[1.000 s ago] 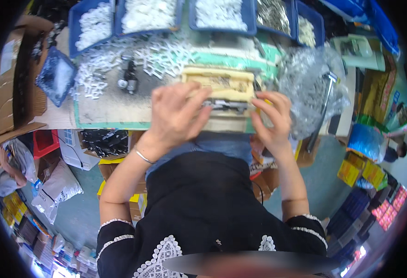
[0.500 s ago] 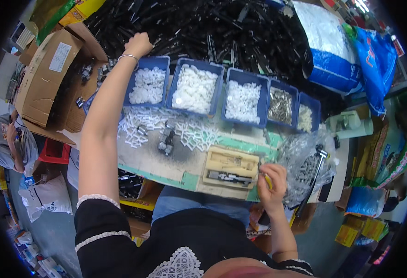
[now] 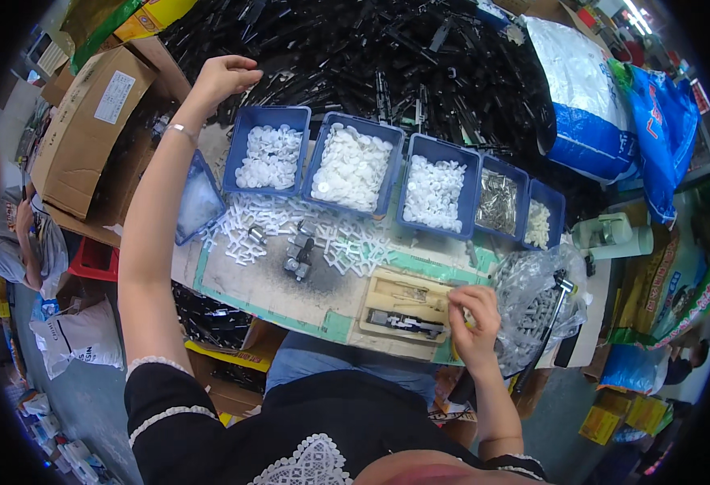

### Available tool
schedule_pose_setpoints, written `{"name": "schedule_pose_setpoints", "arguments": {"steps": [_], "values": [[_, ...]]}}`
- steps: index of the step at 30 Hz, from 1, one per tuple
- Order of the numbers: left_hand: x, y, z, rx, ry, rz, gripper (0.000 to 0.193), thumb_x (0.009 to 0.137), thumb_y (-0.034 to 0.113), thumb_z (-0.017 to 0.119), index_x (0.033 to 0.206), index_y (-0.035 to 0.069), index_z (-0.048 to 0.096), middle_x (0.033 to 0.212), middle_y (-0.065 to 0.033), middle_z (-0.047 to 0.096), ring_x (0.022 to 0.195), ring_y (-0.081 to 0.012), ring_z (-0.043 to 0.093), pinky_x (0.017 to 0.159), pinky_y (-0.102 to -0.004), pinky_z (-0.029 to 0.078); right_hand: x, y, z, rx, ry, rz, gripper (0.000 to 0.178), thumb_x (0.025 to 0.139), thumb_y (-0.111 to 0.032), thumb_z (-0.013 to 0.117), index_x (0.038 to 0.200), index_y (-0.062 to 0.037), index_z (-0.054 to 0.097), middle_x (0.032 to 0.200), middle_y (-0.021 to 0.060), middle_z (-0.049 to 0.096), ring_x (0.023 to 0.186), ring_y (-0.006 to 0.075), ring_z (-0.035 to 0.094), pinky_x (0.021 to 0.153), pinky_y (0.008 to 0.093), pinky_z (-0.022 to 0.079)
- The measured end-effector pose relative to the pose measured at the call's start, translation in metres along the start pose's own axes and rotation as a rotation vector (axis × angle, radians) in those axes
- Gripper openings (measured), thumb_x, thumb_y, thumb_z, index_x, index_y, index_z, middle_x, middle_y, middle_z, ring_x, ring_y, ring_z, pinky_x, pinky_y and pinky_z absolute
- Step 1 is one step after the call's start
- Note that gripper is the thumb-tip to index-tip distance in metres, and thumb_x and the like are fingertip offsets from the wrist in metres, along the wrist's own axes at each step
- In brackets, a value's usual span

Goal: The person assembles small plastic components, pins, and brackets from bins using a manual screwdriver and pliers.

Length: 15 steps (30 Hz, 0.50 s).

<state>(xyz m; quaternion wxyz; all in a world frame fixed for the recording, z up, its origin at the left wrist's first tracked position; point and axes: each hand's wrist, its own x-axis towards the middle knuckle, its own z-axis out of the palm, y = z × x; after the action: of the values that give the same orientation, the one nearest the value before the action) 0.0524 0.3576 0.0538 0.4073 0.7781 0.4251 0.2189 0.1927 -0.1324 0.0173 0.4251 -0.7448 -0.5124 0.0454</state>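
My left hand [image 3: 227, 76] is over the near left edge of a heap of black plastic parts [image 3: 330, 56]. Its fingers are stretched out, and nothing shows between them. On the right, my right hand [image 3: 476, 322] hovers beside a cream-coloured fixture block [image 3: 407, 287], its fingers loosely bent with a gap to the thumb. A black, narrow part with metal pieces [image 3: 405, 322] lies in the block's near slot. A bit of yellow shows beside the right palm; I cannot make out what it is.
Blue bins [image 3: 309, 194] of white plastic pieces and metal pins line the table's back. White branched pieces [image 3: 347, 249] and a dark metal assembly [image 3: 298, 260] lie before them. At right are a clear bag of grey parts [image 3: 537, 307] and a hammer-like tool [image 3: 550, 319]. A cardboard box [image 3: 80, 129] stands left.
My left hand has shifted left, and its closed fingers have stretched out. The yellow thing earlier in my right fingers now shows lower, beside the palm. The whole view has shifted slightly.
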Motion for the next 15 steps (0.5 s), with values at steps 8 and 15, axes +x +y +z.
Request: {"name": "schedule_pose_setpoints", "arguments": {"steps": [8, 15], "values": [[-0.175, 0.073, 0.075, -0.470, -0.687, 0.045, 0.019, 0.086, 0.014, 0.064, 0.101, 0.002, 0.068, 0.087, -0.0017, 0.066, 0.074, -0.0057, 0.057, 0.067, -0.0210, 0.048, 0.063, -0.048, 0.005, -0.364, 0.064, -0.284, 0.040, 0.072, -0.007, 0.069, 0.111, -0.0061, 0.060, 0.099, 0.0112, 0.060, 0.092, 0.0308, 0.054, 0.081, 0.0379, 0.044], [-0.272, 0.074, 0.117, -0.184, -0.458, 0.668, 0.026, 0.075, 0.002, 0.069, 0.101, 0.002, 0.066, 0.097, -0.0119, 0.064, 0.086, -0.0254, 0.062, 0.072, -0.0318, 0.050, 0.021, -0.036, -0.004, -0.033, -0.331, -0.140, 0.031, 0.078, -0.012, 0.065, 0.107, -0.0024, 0.058, 0.082, 0.0113, 0.056, 0.075, 0.0312, 0.056, 0.069, 0.0389, 0.045]]}}
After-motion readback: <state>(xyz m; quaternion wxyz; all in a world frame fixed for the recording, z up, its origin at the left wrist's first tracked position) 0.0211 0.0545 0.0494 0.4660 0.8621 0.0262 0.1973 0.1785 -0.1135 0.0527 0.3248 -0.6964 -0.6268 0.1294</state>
